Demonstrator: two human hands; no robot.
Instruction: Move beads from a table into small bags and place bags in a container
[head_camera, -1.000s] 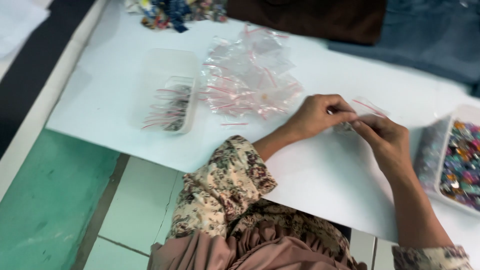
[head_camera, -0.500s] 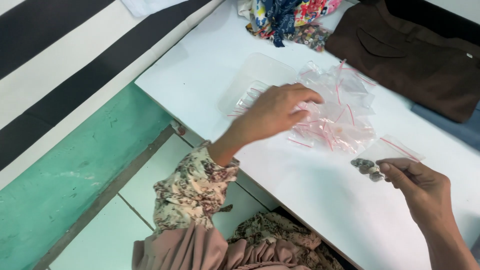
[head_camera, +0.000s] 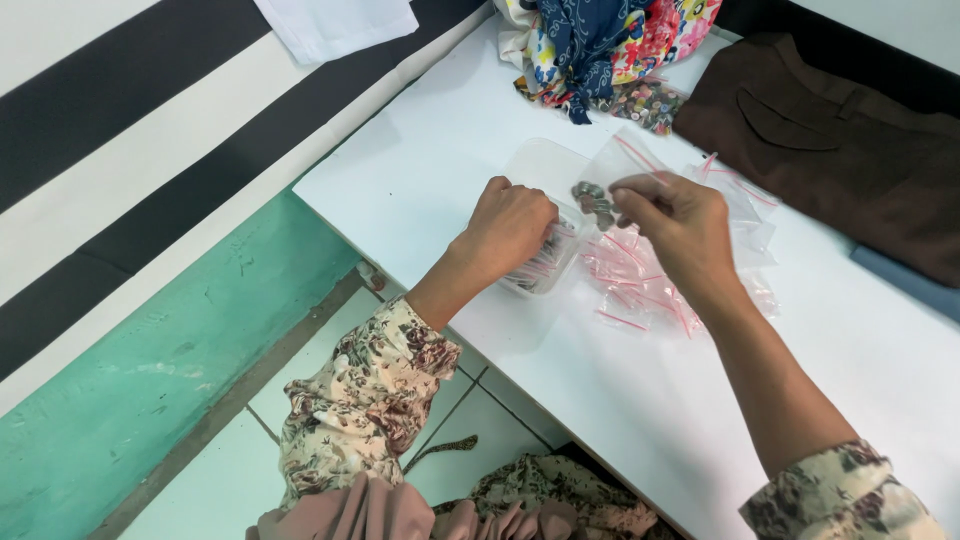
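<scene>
The person's right hand (head_camera: 672, 222) is holding up a small clear zip bag (head_camera: 612, 172) with a dark cluster of what look like buttons at its bottom, the thumb and fingers pinched closed on the bag's edge near the pink seal strip. The bag is hanging just above the far rim of a shallow clear plastic tray (head_camera: 537, 166) on the white table (head_camera: 440, 150), and its long axis is running from about ten o'clock to four o'clock, with the buttons sitting at the nine o'clock side of the fingertips. The left hand (head_camera: 508, 222) is curled knuckles-up over the near half of the tray, touching the pink-striped contents inside; I cannot tell whether its fingers are gripping anything, since they are tucked under the hand. Seen from that left hand, the bag lies at about two o'clock and very near, so the two hands are almost meeting. A loose heap of empty zip bags (head_camera: 650, 275) is lying at five o'clock from the tray, under the right wrist. Folded brown cloth (head_camera: 840, 140) and a patterned bundle of fabric (head_camera: 610, 40) are resting at the table's far side.
</scene>
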